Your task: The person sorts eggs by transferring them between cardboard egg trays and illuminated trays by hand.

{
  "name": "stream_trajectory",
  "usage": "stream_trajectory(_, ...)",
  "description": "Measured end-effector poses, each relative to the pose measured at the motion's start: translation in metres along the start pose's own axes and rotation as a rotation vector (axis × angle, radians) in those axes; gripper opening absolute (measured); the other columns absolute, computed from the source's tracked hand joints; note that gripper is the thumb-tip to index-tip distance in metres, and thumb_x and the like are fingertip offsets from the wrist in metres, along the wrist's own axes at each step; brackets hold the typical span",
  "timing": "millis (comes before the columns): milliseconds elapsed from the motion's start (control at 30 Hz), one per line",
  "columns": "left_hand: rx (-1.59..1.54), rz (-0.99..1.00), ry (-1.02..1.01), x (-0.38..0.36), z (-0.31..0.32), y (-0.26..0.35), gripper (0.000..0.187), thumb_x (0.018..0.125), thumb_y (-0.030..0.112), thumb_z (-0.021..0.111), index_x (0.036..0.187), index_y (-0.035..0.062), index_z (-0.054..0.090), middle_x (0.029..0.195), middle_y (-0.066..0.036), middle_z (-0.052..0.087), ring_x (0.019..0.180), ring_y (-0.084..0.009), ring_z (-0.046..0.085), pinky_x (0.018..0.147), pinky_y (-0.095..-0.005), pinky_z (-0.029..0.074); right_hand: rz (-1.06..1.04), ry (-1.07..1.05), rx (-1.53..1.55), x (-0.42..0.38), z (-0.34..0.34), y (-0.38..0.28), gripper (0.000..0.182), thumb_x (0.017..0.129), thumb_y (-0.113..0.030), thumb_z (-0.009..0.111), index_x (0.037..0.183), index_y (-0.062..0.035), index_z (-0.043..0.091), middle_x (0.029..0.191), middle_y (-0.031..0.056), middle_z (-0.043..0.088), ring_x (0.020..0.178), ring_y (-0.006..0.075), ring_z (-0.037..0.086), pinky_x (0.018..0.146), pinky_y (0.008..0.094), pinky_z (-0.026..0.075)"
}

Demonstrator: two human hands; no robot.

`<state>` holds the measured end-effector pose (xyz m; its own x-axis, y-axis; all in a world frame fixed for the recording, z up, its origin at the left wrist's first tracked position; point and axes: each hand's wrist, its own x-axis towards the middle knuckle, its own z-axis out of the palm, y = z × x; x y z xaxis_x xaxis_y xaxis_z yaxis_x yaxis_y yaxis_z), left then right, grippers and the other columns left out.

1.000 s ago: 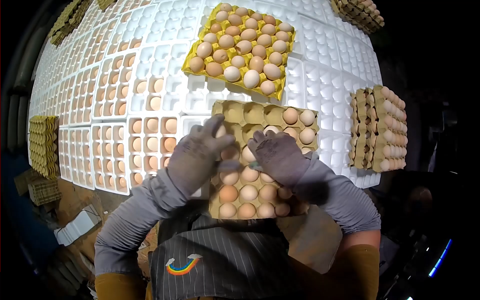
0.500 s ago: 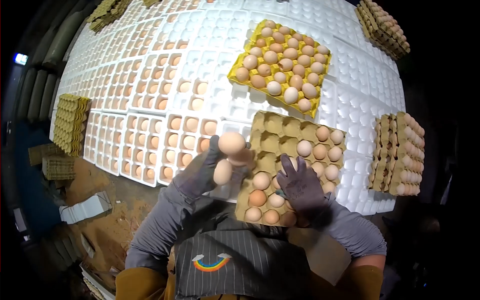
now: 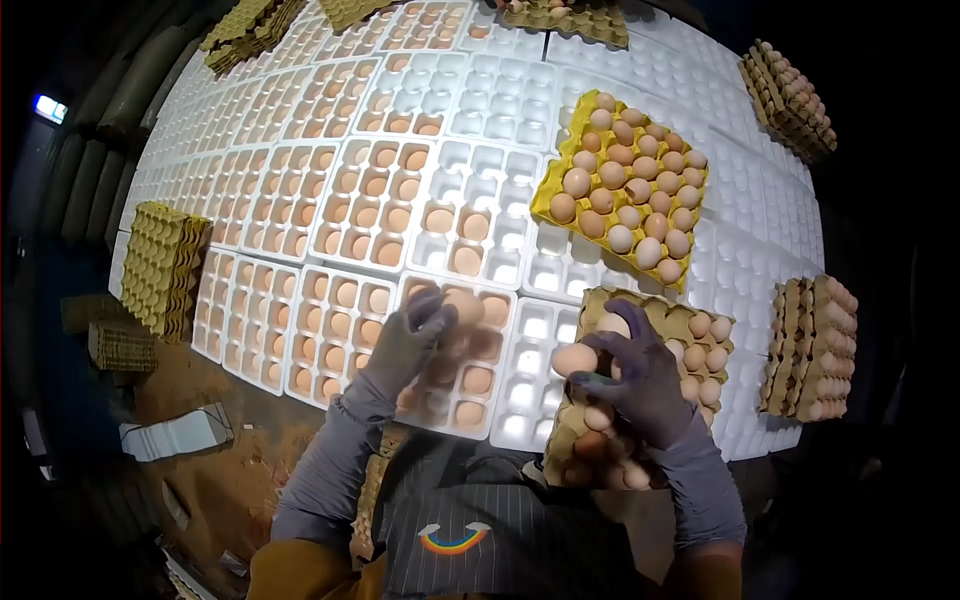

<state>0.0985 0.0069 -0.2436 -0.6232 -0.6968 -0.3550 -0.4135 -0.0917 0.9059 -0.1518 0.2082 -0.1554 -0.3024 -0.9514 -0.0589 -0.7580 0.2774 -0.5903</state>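
Eggs (image 3: 575,360) aloft over a broad spread of foam trays (image 3: 500,95). Reaching out with the gloved left hand (image 3: 405,345) above a partly filled white tray (image 3: 493,402), grasping at least one egg (image 3: 462,308), too blurred for an exact count. Bending the gloved right hand (image 3: 645,390) over the brown carton (image 3: 672,318) at near right, keeping a closed grip on one egg at the carton's left edge. Touching or grasping another egg (image 3: 613,326) near the fingertips, without showing clearly which.

Now lifting at both places at once, dividing the work, by all appearances, between carton and foam. Leaving a second white tray (image 3: 535,372) between the two hands, apparently untouched by either. Resting just beyond the carton, on the far side: a yellow tray (image 3: 548,192) full of eggs. Standing farther off: stacked yellow trays (image 3: 160,260) at left, egg-laden brown trays (image 3: 790,350) at right.
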Motion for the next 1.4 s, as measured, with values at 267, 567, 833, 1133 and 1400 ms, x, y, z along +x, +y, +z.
stream_trajectory(267, 1.028, 0.261, 0.140, 0.100, -0.041, 0.012, 0.039, 0.087, 0.031, 0.073, 0.124, 0.0177, 0.066, 0.144, -0.015, 0.048, 0.114, -0.0359, 0.061, 0.092, -0.0449, 0.053, -0.027, -0.056, -0.608, 0.143, 0.110, -0.007, 0.033, 0.082, -0.032, 0.071, 0.109, -0.0136, 0.061, 0.131, 0.0124, 0.048, 0.112, 0.0313, 0.057, 0.077, 0.0408, 0.055)
stream_trajectory(567, 0.781, 0.269, -0.050, 0.211, -0.045, 0.037, 0.052, 0.083, 0.033, 0.072, 0.130, 0.0134, 0.060, 0.132, -0.015, 0.056, 0.111, -0.0360, 0.063, 0.092, -0.0436, 0.053, -0.062, 0.223, -0.477, 0.214, 0.147, 0.004, 0.044, 0.085, -0.016, 0.062, 0.128, -0.0175, 0.053, 0.111, 0.0094, 0.054, 0.095, 0.0261, 0.060, 0.081, 0.0417, 0.050)
stream_trajectory(833, 0.160, 0.569, 0.071, 0.239, 0.018, 0.038, 0.056, 0.092, 0.019, 0.064, 0.143, 0.0074, 0.046, 0.136, -0.021, 0.051, 0.128, -0.0389, 0.050, 0.107, -0.0420, 0.043, -0.058, 0.430, -0.331, 0.240, 0.131, 0.009, 0.057, 0.086, -0.005, 0.054, 0.142, -0.0116, 0.044, 0.125, 0.0113, 0.055, 0.121, 0.0301, 0.051, 0.109, 0.0504, 0.034)
stream_trajectory(1133, 0.099, 0.517, -0.062, 0.139, 0.027, 0.058, 0.037, 0.094, 0.015, 0.064, 0.128, 0.0028, 0.061, 0.121, -0.017, 0.063, 0.111, -0.0321, 0.062, 0.097, -0.0388, 0.049, 0.373, 0.486, -0.114, 0.013, -0.012, 0.021, 0.031, 0.086, -0.010, 0.066, 0.117, -0.0075, 0.065, 0.113, 0.0119, 0.065, 0.104, 0.0295, 0.063, 0.088, 0.0380, 0.052)
stream_trajectory(1400, 0.369, 0.768, -0.342, 0.042, 0.153, 0.102, 0.028, 0.086, 0.014, 0.070, 0.113, 0.0076, 0.071, 0.107, -0.012, 0.069, 0.103, -0.0324, 0.064, 0.091, -0.0410, 0.051, 0.428, 0.443, -0.124, -0.080, -0.058, 0.109, 0.031, 0.085, -0.015, 0.069, 0.115, -0.0107, 0.068, 0.114, 0.0088, 0.065, 0.102, 0.0256, 0.064, 0.088, 0.0355, 0.053)
